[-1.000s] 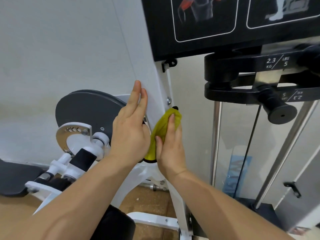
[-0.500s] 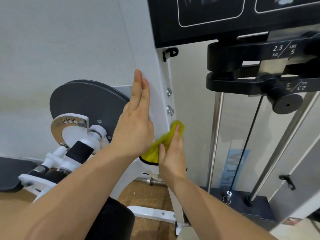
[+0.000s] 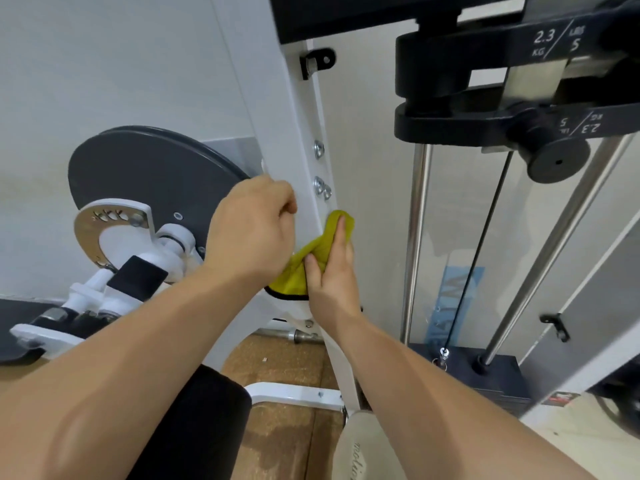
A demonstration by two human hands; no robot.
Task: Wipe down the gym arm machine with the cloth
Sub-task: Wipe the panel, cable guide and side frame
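With the right hand (image 3: pixel 332 282), pressed the yellow cloth (image 3: pixel 298 273) against the near edge of the arm machine's white post (image 3: pixel 304 150), fingers straight, thumb on the fabric, just below the bolts (image 3: pixel 318 149). With the left hand (image 3: pixel 249 233), leaned on the same post just left of the cloth, fingers curled into a fist, nothing seen in its grip. Held both hands close together over the cloth, between a grey disc (image 3: pixel 149 168) at the left and steel rods (image 3: pixel 419 237) at the right.
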